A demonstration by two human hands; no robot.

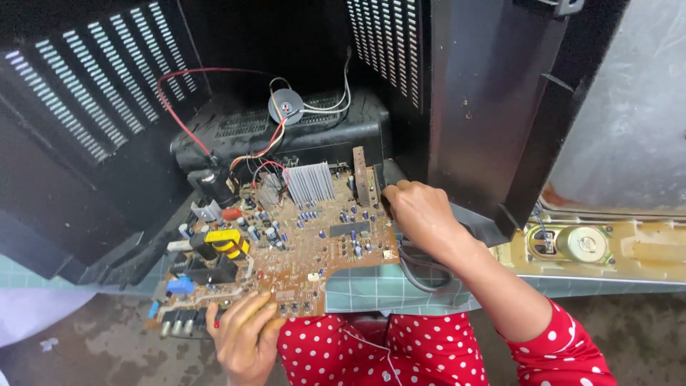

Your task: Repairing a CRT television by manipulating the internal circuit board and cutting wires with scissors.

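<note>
Brown circuit board (286,243) sits half out of the black casing (93,143), wires (214,107) still attached; left hand (243,336) grips its near edge, right hand (421,211) pinches its far corner.

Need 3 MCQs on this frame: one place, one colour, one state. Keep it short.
1. Where is the left hand?
A. on the near edge of the circuit board
B. on the speaker
C. inside the cabinet

2. What colour is the person's spotted clothing?
A. green
B. red with white dots
C. black

3. How is the right hand placed?
A. flat on the table
B. lifted, touching nothing
C. gripping the board's far right edge

A: fingers curl over the board's near edge.
B: red polka-dot cloth shows on sleeve and lap.
C: fingers close at the board's right corner.
</note>
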